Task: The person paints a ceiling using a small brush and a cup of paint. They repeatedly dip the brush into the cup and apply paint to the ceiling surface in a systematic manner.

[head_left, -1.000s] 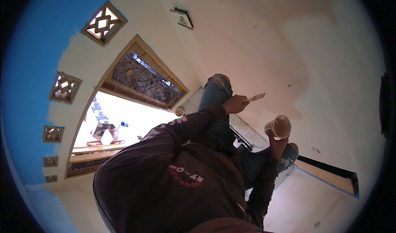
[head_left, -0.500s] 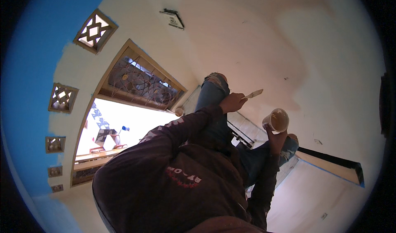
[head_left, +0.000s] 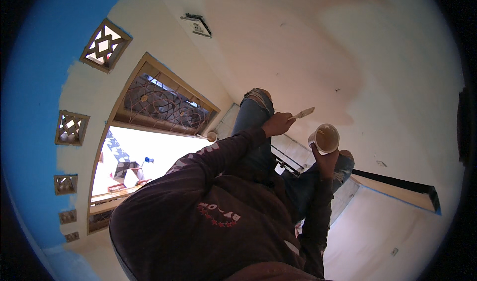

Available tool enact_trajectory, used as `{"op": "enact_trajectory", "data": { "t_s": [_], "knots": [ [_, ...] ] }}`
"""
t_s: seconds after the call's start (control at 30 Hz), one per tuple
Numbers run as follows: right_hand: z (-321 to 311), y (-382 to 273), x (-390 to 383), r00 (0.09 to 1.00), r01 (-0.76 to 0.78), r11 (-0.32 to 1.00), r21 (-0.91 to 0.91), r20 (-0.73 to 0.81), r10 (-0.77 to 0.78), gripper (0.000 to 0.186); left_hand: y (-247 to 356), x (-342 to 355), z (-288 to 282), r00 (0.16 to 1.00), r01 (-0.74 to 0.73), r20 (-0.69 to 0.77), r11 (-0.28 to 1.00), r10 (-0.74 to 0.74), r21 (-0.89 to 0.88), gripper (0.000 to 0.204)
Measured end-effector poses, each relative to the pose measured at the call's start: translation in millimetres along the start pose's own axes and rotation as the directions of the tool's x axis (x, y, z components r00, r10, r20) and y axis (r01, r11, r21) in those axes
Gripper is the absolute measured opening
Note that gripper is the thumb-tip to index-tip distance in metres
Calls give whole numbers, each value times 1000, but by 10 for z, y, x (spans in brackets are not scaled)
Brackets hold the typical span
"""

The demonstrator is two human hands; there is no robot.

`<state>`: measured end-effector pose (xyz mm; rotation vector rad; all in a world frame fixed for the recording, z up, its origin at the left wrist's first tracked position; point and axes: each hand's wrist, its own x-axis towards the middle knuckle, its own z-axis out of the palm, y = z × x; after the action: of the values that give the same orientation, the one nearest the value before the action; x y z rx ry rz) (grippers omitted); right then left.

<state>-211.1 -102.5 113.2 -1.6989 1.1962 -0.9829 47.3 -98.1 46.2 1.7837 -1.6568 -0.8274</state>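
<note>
Item 1: paintbrush [head_left: 302, 114], one, pale handle and bristles, just right of frame centre. My left hand [head_left: 276, 124] is clenched round its handle, and the bristle end points up and to the right toward the wall.

Item 2: paint cup [head_left: 325, 138], one, round and open-topped, with tan paint inside, right of centre and just beside the brush. My right hand [head_left: 325, 158] grips it from below, fingers wrapped about its base.

Item 3: sleeves, two, dark maroon, running up from the lower centre of the frame to the hands.

Item 4: knees in torn blue jeans, two; one [head_left: 256, 104] above the left hand, the other [head_left: 343, 162] below the cup.

Item 5: wall [head_left: 397, 72], one, pale cream, filling the upper right, with a darker tan patch near the brush.

Item 6: arched doorway [head_left: 149, 147], one, with scrolled metal grille, at left centre, bright beneath.

Item 7: lattice vent blocks [head_left: 104, 45], six counted, down the left edge beside blue paint.
</note>
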Motion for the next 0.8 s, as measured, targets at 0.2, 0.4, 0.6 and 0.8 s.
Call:
{"op": "enact_trajectory", "data": {
  "t_s": [0.2,0.4,0.6,0.8],
  "knots": [
    [-106,60,-61,999,-39,999,8,-16,39,70,-74,-20,-152,995,99,22,995,-100,31,37],
    [-127,100,-121,998,-47,999,11,-33,47,70,-14,-84,-265,994,96,42,995,-98,31,38],
    [-137,122,-98,999,-39,999,-1,-37,38,71,7,-75,-210,995,98,28,992,-101,77,38],
    [-149,93,-105,999,-36,999,12,-23,36,73,4,-94,-258,997,82,5,995,-83,54,38]
  ]
}}
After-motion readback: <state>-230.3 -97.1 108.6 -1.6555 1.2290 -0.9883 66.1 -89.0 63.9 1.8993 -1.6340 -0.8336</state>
